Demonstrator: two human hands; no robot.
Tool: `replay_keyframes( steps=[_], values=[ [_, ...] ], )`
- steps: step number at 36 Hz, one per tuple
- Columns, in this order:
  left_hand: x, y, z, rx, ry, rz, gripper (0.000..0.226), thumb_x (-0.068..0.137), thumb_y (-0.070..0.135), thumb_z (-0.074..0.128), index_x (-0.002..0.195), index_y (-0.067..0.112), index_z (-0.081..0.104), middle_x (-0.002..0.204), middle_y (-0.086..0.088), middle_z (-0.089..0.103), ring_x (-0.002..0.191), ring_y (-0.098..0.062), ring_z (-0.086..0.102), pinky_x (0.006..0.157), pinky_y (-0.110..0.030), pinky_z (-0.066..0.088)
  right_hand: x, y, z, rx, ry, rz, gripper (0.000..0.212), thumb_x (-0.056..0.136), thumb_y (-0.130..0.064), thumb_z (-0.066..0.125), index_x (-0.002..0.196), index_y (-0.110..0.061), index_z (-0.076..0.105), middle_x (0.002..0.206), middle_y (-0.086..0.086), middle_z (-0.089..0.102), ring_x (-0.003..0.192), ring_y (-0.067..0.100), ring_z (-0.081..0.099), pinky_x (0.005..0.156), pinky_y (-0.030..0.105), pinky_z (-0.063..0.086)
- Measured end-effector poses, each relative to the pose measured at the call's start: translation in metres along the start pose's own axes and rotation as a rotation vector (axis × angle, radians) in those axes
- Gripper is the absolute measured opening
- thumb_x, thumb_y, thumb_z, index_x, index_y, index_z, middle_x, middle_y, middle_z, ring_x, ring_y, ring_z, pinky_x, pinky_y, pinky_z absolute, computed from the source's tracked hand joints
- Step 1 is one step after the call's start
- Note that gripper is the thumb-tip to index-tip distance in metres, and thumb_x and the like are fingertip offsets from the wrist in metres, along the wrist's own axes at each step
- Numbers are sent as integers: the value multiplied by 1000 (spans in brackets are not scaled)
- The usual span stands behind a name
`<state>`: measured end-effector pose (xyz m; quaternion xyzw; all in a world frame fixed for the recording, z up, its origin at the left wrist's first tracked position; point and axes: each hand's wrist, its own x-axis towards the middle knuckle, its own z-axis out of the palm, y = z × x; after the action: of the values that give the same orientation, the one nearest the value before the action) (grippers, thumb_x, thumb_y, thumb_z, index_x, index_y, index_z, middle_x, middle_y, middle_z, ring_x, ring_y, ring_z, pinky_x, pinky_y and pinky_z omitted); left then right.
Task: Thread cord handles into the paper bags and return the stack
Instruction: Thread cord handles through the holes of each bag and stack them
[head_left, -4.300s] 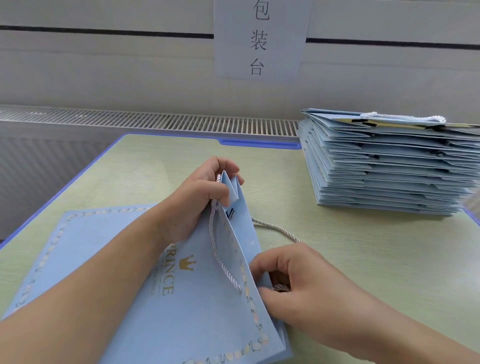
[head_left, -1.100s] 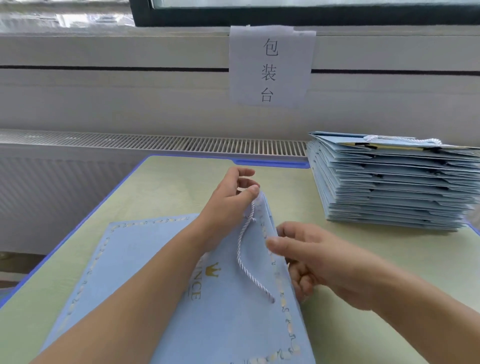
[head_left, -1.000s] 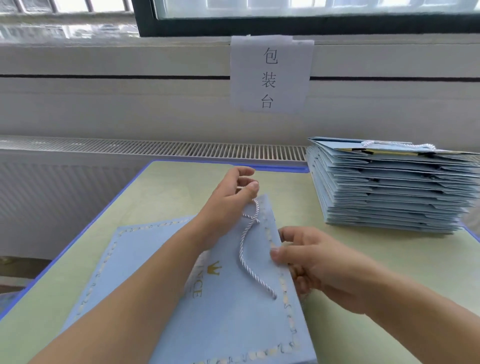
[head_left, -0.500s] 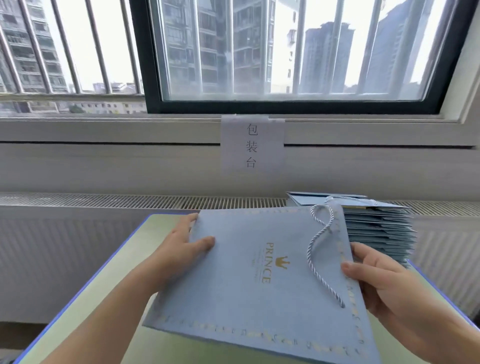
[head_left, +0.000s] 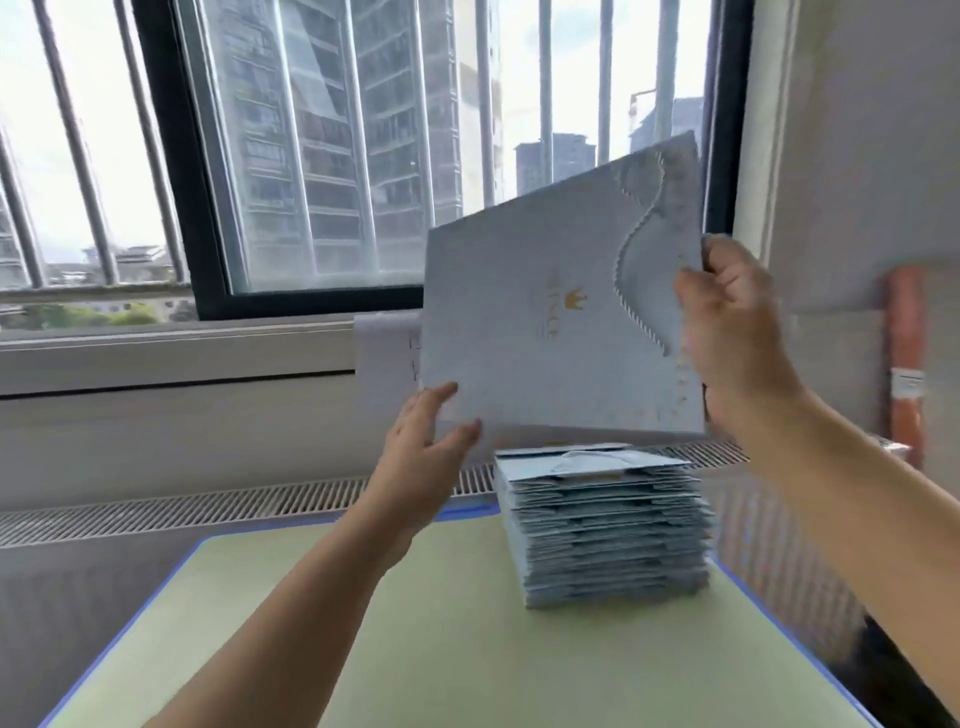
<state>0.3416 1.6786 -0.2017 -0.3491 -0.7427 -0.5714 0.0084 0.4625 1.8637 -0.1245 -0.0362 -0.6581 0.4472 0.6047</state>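
A flat light-blue paper bag (head_left: 524, 322) with a gold crown print hangs in the air, tilted, above the stack of folded blue bags (head_left: 602, 525) on the table. A white cord handle (head_left: 631, 254) loops across its face near the right edge. My right hand (head_left: 727, 332) grips the bag's right edge with fingers curled round it. My left hand (head_left: 423, 452) holds the lower left corner, thumb on the front and fingers behind. The top bag of the stack also shows a white cord.
The green table (head_left: 415, 649) has a blue rim. Behind it run a radiator grille (head_left: 208, 504), a wall and a barred window (head_left: 311, 156). A paper sign is half hidden behind the bag. An orange pipe (head_left: 906, 358) stands at the right wall.
Both hands lifted the threaded bag off the table and carried it up and right, over the stack. The camera tilted up and the view blurred.
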Motion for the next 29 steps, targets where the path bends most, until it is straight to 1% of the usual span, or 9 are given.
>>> replay_keyframes(
  steps=[5,8,10,14,17,21,24,27,29],
  values=[
    [24,12,30,-139,-69,-39,37,101,25,46,138,18,46,142,-5,45,116,-12,43,87,-24,34,35,23,2,-363,85,-335,23,87,-8,40,95,-10,61,55,-8,33,51,9,31,52,29,28],
    [41,12,44,-235,-6,-87,31,103,26,41,132,16,47,133,-4,49,111,-14,46,76,-24,38,34,48,4,-594,-20,-406,30,92,-15,41,113,-14,63,61,-3,54,59,26,51,58,32,37],
    [54,9,51,-289,76,-116,23,104,26,38,123,17,46,126,-4,50,109,-17,48,80,-26,38,25,69,6,-757,-134,-493,30,89,-8,51,114,-16,66,72,8,68,62,30,63,57,32,42],
    [76,-3,63,-312,244,-105,26,105,23,34,124,11,47,100,-1,48,85,-13,45,74,-25,35,2,116,9,-951,-463,-626,54,64,17,70,104,-19,71,79,1,74,62,24,70,45,33,52],
    [90,-16,72,-177,206,-52,33,105,21,33,129,12,54,121,-3,55,111,-15,47,91,-23,31,-16,145,4,-979,-627,-652,60,61,19,69,105,-22,71,92,-4,75,74,17,73,52,33,58],
    [106,-33,90,119,-72,-44,40,105,31,33,127,14,61,136,-2,57,130,-19,46,110,-31,32,-31,169,-4,-937,-800,-608,45,67,1,68,103,-27,67,91,-12,72,76,14,70,53,25,54],
    [111,-39,103,360,-276,-83,48,104,44,26,132,20,57,140,-3,55,133,-23,45,113,-44,30,-36,172,-6,-961,-894,-424,39,84,-8,55,114,-32,63,97,-8,71,86,21,67,65,31,53],
    [110,-36,110,296,-371,-129,55,102,51,24,133,18,56,141,-4,53,132,-22,45,112,-39,30,-27,155,-5,-965,-1010,-102,33,94,-25,49,123,-37,58,114,-4,68,104,21,62,84,32,49],
    [107,-34,110,179,-467,-194,55,104,48,22,132,17,58,136,-7,56,124,-21,49,101,-30,34,-16,136,-4,-919,-1075,71,33,91,-31,56,123,-35,60,116,-5,66,105,17,60,89,30,47]
  ],
)
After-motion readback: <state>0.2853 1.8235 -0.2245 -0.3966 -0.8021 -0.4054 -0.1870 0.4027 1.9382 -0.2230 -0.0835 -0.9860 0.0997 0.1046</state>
